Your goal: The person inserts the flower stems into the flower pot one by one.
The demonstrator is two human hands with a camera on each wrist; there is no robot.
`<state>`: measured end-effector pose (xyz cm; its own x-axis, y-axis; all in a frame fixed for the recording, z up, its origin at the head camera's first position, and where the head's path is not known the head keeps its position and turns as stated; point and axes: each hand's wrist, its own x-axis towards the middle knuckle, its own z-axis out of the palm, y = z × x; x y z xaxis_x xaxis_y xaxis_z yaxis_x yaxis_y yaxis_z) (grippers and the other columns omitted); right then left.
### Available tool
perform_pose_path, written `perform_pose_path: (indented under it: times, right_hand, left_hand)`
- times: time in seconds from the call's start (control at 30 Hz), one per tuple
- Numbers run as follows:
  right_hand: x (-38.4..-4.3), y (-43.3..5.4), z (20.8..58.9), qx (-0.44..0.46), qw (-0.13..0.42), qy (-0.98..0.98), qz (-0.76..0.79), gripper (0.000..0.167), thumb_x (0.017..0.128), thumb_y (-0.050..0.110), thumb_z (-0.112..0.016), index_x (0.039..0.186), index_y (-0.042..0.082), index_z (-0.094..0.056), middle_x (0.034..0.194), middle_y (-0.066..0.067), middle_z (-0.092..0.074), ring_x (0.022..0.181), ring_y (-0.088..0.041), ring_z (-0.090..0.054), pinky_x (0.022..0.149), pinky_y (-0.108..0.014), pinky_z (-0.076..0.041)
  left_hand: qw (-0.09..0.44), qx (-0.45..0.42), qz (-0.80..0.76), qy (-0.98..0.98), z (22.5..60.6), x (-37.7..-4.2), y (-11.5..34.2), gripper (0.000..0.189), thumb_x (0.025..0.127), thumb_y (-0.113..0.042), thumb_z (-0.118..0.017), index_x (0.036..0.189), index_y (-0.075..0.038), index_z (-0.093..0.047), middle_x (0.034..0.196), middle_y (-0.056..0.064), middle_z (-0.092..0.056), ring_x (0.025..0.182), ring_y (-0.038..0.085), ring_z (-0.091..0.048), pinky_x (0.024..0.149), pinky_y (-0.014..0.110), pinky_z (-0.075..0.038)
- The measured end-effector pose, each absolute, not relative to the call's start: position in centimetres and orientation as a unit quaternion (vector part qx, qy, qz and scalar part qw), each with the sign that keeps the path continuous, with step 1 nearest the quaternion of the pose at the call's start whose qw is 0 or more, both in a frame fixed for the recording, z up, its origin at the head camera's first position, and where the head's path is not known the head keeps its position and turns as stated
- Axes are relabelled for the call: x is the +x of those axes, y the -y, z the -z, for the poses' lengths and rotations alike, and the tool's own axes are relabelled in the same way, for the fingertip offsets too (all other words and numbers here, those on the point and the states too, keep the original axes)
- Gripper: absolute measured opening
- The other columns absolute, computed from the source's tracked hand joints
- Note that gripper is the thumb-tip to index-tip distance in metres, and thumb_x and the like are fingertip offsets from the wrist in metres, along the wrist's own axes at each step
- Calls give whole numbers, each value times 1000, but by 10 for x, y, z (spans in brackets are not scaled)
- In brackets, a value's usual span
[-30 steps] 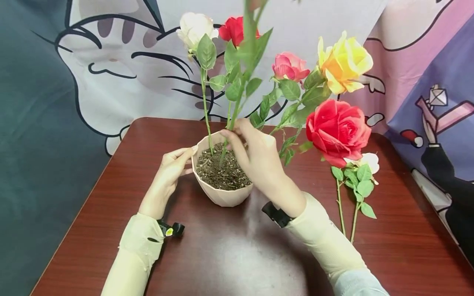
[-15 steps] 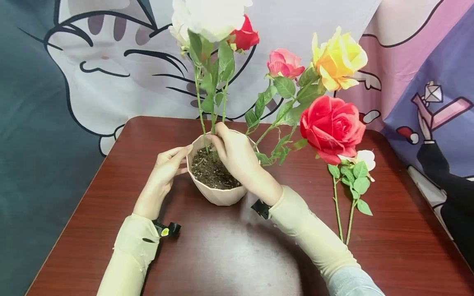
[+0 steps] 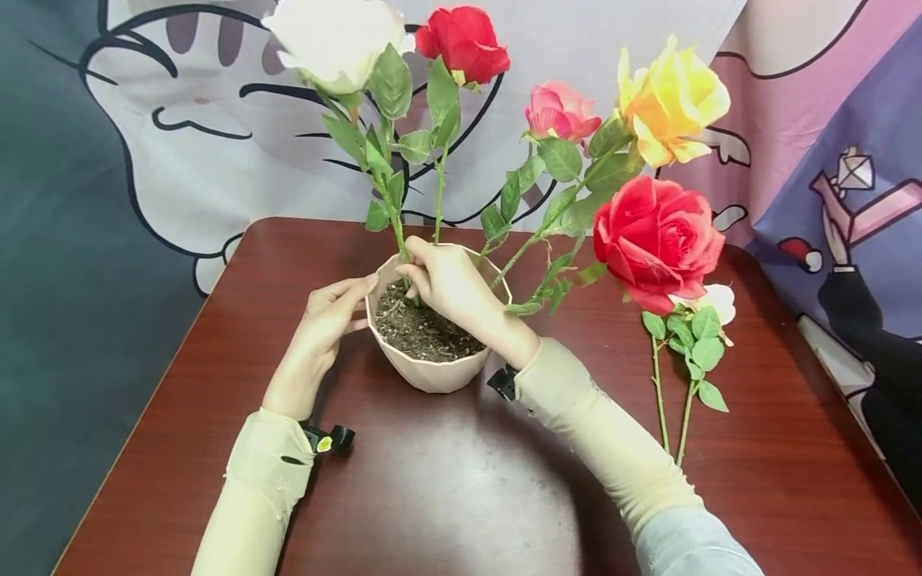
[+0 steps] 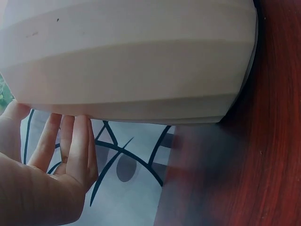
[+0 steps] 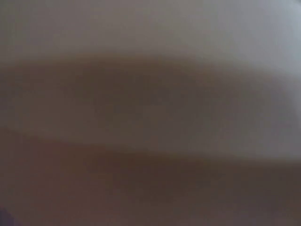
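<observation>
Well, stem [image 3: 396,225] (in right grip [image 3: 454,282])

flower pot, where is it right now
In the head view, the flower pot stands on the table near the picture's centre, with the left hand touching its left side and the right hand over its opening.

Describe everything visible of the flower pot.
The flower pot is cream, with a faceted wall, wide mouth, angular rim and narrower base; plastic or ceramic, can't tell. A small dark speck shows on its side in the left wrist view. It stands upright on the reddish-brown table, holding dark soil with light flecks. The left hand touches its left side near the rim. At its mouth the right hand pinches a white rose stem.
</observation>
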<state>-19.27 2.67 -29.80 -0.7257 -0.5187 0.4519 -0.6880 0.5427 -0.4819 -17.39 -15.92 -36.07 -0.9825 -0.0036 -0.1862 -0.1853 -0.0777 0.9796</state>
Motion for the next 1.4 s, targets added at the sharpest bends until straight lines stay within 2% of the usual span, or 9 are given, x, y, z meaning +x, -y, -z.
perform_pose_path:
  times: [0.17, 0.33, 0.5, 0.67, 0.83, 1.0, 1.1, 1.23, 1.4]
  right_hand:
    - [-196, -29, 301, 348, 104, 865, -346, 23, 93, 12, -57, 75, 5, -44, 71, -7, -66, 62, -9, -66, 48, -17, -43]
    - [-194, -35, 307, 331, 101, 881, -324, 20, 95, 18, -55, 80, 7, -49, 65, -2, -62, 58, -7, -61, 52, -19, -43]
    - [-190, -39, 310, 334, 125, 878, -319, 17, 93, 23, -59, 98, 7, -56, 79, -2, -66, 73, -11, -61, 68, -23, -48]
    - [-174, -43, 304, 294, 142, 884, -334, 47, 90, 26, -63, 128, 5, -44, 99, -7, -68, 90, -19, -62, 78, -30, -50]
    - [-142, -52, 287, 234, 109, 904, -341, 72, 89, 32, -64, 144, 12, -24, 122, -11, -55, 97, -20, -59, 82, -35, -51]
    - [-104, -62, 267, 280, 96, 891, -344, 74, 89, 31, -64, 147, 14, -20, 144, -4, -38, 111, -12, -55, 93, -31, -48]
    - [-80, -74, 254, 307, 98, 875, -362, 75, 88, 27, -66, 147, 15, -20, 147, 0, -32, 115, -10, -52, 87, -22, -50]
    - [-57, -92, 237, 314, 144, 867, -359, 79, 83, 21, -72, 145, 13, -23, 142, -2, -38, 114, -10, -54, 85, -21, -51]
    - [-45, -118, 225, 306, 217, 863, -338, 78, 81, 23, -75, 141, 4, -30, 138, -5, -45, 109, -14, -58, 98, -27, -44]
  left_hand:
    - [62, -70, -738, -668, 362, -176, 157, 9, 87, -31, -66, 83, -24, -70, 87, -5, -62, 77, 6, -61, 65, 20, -56]
    - [68, -68, -739, -666, 367, -176, 157, 9, 88, -30, -66, 82, -25, -70, 84, -7, -63, 75, 4, -62, 66, 21, -56]
    - [75, -72, -731, -675, 369, -175, 155, 11, 88, -33, -65, 84, -24, -69, 88, -5, -62, 77, 5, -61, 67, 21, -56]
    - [81, -74, -729, -676, 371, -174, 152, 11, 88, -33, -65, 87, -22, -69, 90, -6, -63, 80, 6, -62, 68, 21, -56]
    - [86, -71, -729, -676, 373, -174, 151, 13, 88, -32, -65, 90, -20, -69, 86, -7, -64, 78, 6, -62, 69, 22, -56]
    - [84, -73, -736, -667, 374, -173, 152, 12, 87, -32, -67, 88, -21, -69, 85, -7, -65, 77, 4, -63, 68, 21, -57]
    - [85, -76, -738, -665, 375, -171, 153, 11, 87, -33, -67, 85, -23, -69, 84, -7, -64, 76, 4, -63, 67, 21, -56]
    - [80, -79, -745, -658, 374, -170, 157, 10, 87, -32, -67, 83, -23, -70, 81, -7, -63, 74, 4, -62, 64, 19, -56]
    - [79, -74, -751, -652, 372, -168, 164, 11, 87, -30, -67, 81, -23, -71, 80, -7, -63, 72, 4, -63, 62, 19, -56]
